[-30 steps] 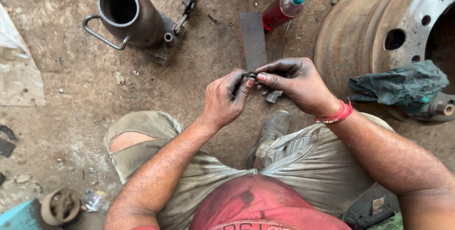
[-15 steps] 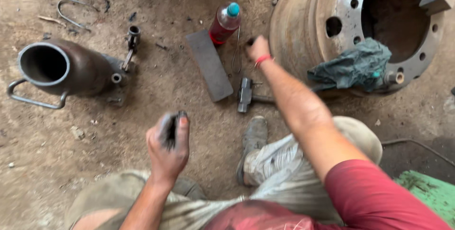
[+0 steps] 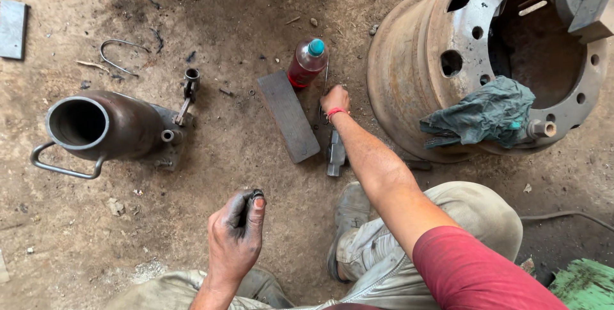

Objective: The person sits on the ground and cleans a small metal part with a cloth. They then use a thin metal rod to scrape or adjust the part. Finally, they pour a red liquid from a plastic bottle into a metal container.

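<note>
Pinching a small black ring (image 3: 257, 193) in grimy left hand (image 3: 235, 233)

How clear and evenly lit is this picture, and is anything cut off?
Head view: soft, even daylight, no harsh glare; the left hand and right hand look sharp; faint shadows under the flat metal bar; the wheel rim runs past the right edge.

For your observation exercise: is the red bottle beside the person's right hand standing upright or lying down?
Lying down: the red bottle rests on its side on the dirt floor, teal cap pointing away, near the right hand.
</note>
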